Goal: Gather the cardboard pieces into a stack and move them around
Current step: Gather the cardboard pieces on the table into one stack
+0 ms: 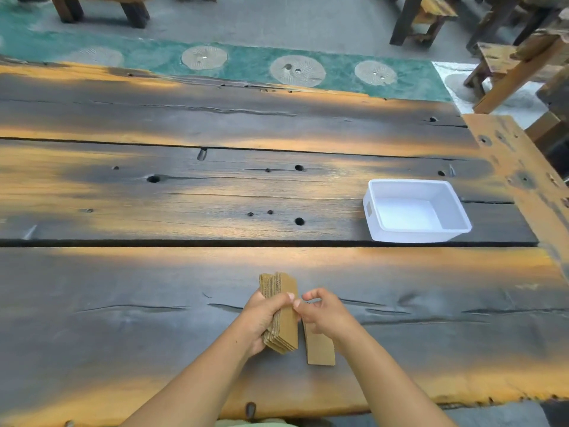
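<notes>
A stack of brown cardboard pieces (284,318) stands on edge, tilted, near the table's front edge. My left hand (261,315) grips it around the middle, thumb across the front piece. One more cardboard piece (318,348) lies flat on the table just right of the stack, partly under my right hand (323,312). My right hand's fingers are curled, its fingertips touching the stack's front piece beside my left thumb; whether it holds the flat piece is hidden.
A white plastic bin (415,232), empty, sits on the dark wooden plank table (184,195) at the right. Holes and cracks mark the planks. Wooden benches (431,20) stand on the floor beyond the far edge.
</notes>
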A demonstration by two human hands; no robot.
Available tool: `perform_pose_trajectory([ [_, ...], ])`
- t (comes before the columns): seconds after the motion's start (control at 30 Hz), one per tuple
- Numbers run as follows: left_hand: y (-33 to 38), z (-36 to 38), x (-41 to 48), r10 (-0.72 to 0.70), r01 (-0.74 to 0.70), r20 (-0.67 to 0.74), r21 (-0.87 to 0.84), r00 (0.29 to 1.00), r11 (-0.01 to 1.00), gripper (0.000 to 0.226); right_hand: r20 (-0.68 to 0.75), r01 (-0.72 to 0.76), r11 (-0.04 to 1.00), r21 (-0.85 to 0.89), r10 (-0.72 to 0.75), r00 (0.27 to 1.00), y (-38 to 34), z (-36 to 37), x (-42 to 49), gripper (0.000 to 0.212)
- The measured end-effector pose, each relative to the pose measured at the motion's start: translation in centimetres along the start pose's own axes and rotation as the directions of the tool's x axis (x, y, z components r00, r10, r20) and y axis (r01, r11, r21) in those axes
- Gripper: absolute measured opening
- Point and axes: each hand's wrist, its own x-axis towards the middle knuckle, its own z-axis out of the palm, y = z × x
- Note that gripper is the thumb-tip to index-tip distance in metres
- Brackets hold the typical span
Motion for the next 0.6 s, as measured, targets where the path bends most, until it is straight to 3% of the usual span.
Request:
perform_pose_trajectory([
  [0.13, -2.2, 1.0, 0.9, -0.034, 0.039, -0.063, 0.077, 0.997, 0.996, 0.031, -0.25, -0.12, 0.993, 0.013, 0.119, 0.961, 3.2, -2.3, 1.7, 0.027],
  [0.23, -4.0, 1.1, 1.7, -0.063, 0.078, -0.147, 0.095, 0.987, 0.992, 0.023, -0.259, -0.154, 0.988, -0.013, 0.146, 0.955, 5.3, -3.1, 2.4, 0.022],
  [0.37, -5.8, 0.9, 2.1, -0.099, 0.12, -0.201, 0.094, 0.974, 0.988, 0.012, -0.289, -0.186, 0.981, -0.056, 0.162, 0.944, 7.0, -2.9, 3.0, 0.043],
  [0.43, -6.6, 1.0, 2.1, -0.104, 0.125, -0.214, 0.084, 0.971, 0.989, 0.009, -0.288, -0.192, 0.981, -0.032, 0.175, 0.942, 7.5, -2.5, 2.8, 0.039],
  [0.53, -7.0, 1.5, 2.1, -0.111, 0.13, -0.206, 0.081, 0.972, 0.988, 0.01, -0.283, -0.168, 0.985, -0.028, 0.153, 0.947, 7.7, -1.8, 2.6, 0.006],
  [0.6, -6.9, 1.6, 2.3, -0.122, 0.138, -0.198, 0.067, 0.973, 0.988, 0.013, -0.269, -0.148, 0.989, -0.026, 0.136, 0.954, 7.8, -1.8, 2.9, 0.021],
])
